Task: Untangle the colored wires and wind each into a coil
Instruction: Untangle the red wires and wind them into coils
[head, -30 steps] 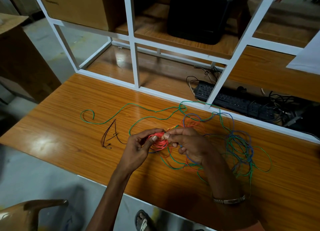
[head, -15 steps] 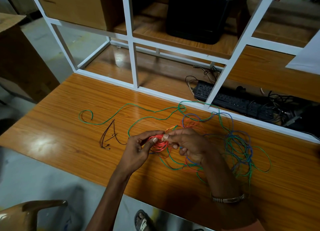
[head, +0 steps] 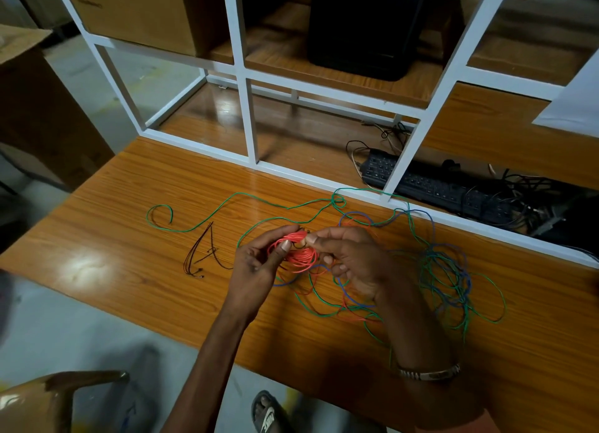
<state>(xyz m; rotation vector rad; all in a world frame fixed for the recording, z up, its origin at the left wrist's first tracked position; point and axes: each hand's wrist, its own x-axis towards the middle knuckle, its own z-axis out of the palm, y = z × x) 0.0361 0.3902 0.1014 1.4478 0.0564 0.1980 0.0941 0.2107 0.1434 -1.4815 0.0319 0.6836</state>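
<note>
**Red coil pinched between both hands above the desk**

The wooden desk [head: 136,264] runs out of view past the grip on the right and toward the person, so its full extent is not visible. Beyond the grip, a white frame [head: 249,114] partly screens a black power strip [head: 431,186] and a knot of dark cables too dim to separate.

Right of the grip lies the loose tangle of green and blue wires [head: 447,277]; where each strand runs inside it cannot be followed, and part of it passes under the right forearm. One green wire [head: 201,225] trails away to the left of the grip and ends in a curl. Just left of the grip, a thin dark wire [head: 202,251] lies on the desk, its ends hard to make out.

The left hand [head: 256,270] reaches in from below, palm turned inward, thumb and fingertips clamped on the red coil [head: 296,254]. The right hand [head: 353,264] meets it from the opposite side, thumb and forefinger pinching the coil's upper edge, remaining fingers curled beneath. The coil sits between both hands, partly hidden by the fingers.

A metal bracelet [head: 429,374] circles the right wrist.
</note>
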